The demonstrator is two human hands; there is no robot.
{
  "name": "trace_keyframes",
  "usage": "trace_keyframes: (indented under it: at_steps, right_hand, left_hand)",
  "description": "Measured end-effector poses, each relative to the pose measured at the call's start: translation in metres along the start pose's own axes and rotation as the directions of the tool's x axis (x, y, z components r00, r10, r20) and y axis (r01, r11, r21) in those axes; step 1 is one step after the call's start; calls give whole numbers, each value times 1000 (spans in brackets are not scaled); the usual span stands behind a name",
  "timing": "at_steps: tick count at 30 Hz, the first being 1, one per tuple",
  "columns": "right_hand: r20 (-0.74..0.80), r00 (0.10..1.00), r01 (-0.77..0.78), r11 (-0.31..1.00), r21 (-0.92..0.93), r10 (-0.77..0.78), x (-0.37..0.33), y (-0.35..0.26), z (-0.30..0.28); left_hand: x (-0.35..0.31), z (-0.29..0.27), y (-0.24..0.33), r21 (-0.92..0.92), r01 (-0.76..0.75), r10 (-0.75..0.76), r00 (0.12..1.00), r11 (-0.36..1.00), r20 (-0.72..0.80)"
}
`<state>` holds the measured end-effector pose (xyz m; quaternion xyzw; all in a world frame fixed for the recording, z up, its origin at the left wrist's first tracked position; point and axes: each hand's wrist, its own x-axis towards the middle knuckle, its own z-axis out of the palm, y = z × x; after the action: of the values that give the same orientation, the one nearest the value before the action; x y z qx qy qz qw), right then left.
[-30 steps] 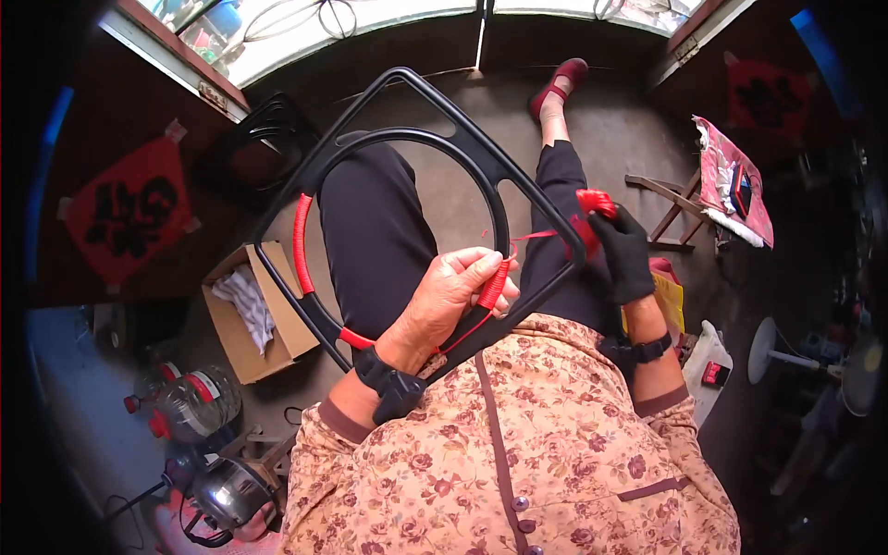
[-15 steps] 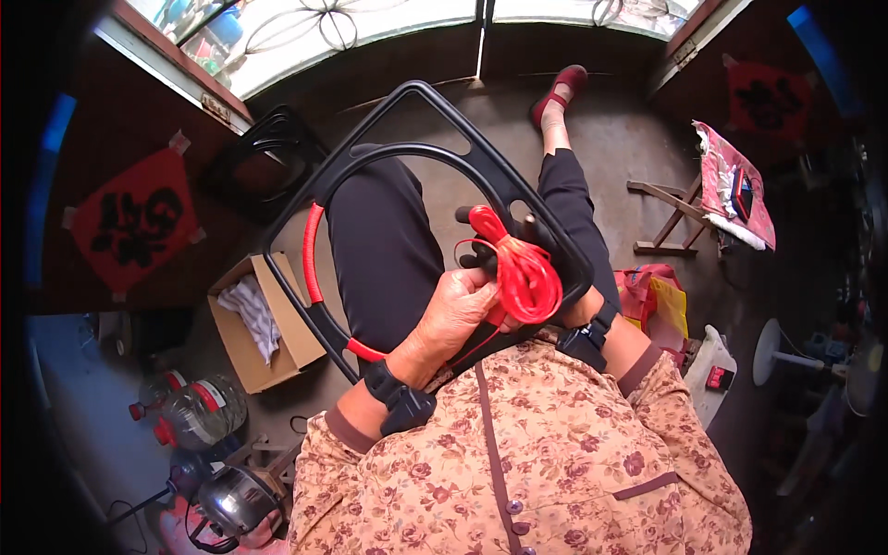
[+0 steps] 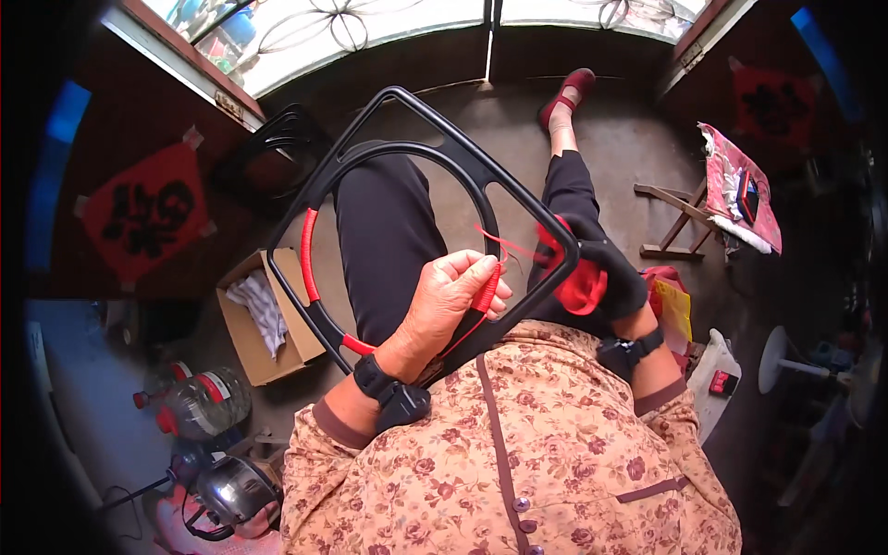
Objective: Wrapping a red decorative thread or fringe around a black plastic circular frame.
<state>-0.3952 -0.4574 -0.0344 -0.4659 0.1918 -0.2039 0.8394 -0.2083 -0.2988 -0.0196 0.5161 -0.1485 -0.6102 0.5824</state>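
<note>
A black frame (image 3: 456,153), squarish outside with a round inner ring, lies across my lap. Red cord is wound tightly around parts of the ring, one being the long wrapped stretch (image 3: 308,256) on its left. My bare left hand (image 3: 444,294) pinches the ring at another red winding (image 3: 487,287) on its right side. My right hand (image 3: 618,277), in a black glove, is closed around a bundle of red cord (image 3: 583,289) beside the frame's right corner. A thin strand runs between the winding and the bundle. The gloved fingers are partly hidden by the frame and cord.
To the left stand a cardboard box (image 3: 294,344) with a striped cloth, large plastic bottles (image 3: 215,407) and a metal kettle (image 3: 239,495). A folding stool (image 3: 740,203) holding a phone-like item, plastic bags (image 3: 671,305) and a white fan (image 3: 775,361) are on the right.
My right hand has moved right, from behind the ring to outside the frame, and now grips the cord bundle. My left hand has shifted slightly onto the ring's winding.
</note>
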Motion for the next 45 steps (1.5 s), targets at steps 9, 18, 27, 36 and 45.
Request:
trace_keyframes:
  at_steps: [9, 18, 27, 36, 45]
  right_hand:
    - [-171, 971, -162, 986, 30, 165, -68, 11, -40]
    - [-211, 977, 152, 644, 750, 15, -89, 25, -164]
    - [-514, 842, -55, 921, -385, -165, -29, 22, -139]
    - [-320, 945, -173, 923, -342, 59, 72, 26, 13]
    - [509, 842, -486, 661, 572, 179, 54, 2, 29]
  left_hand:
    - [7, 0, -5, -89, 59, -56, 998, 994, 38]
    - [13, -8, -9, -174, 46, -40, 998, 984, 40]
    - [12, -8, -4, -155, 24, -14, 998, 988, 64]
    - [11, 3, -15, -143, 218, -178, 952, 965, 249]
    - [12, 3, -21, -46, 118, -111, 986, 992, 127]
